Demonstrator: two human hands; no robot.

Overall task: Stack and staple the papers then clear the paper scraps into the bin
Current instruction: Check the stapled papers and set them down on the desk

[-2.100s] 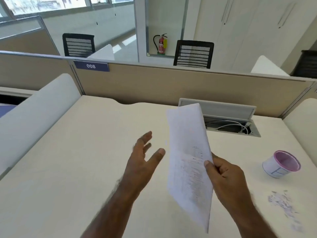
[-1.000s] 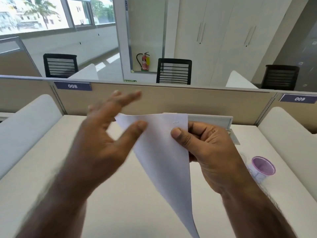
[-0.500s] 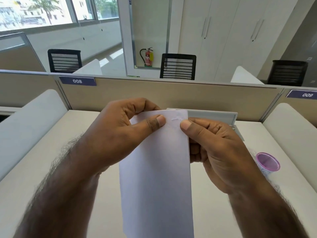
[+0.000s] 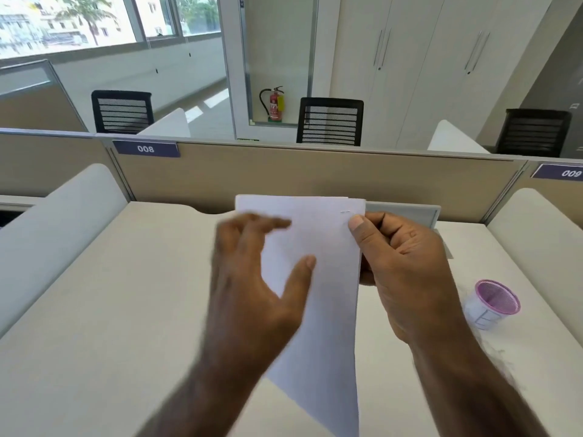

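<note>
Blurring left hand (open) fronts papers.

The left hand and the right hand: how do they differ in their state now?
The right hand pinches the white stapled paper sheets at the top corner, thumb just under the staple; the left hand is open with spread fingers and grips nothing. The right hand looks sharp; the left hand is blurred. Both are bare and raised above the beige desk.

Two hands, one stapled paper stack, one bin, three chairs
</note>
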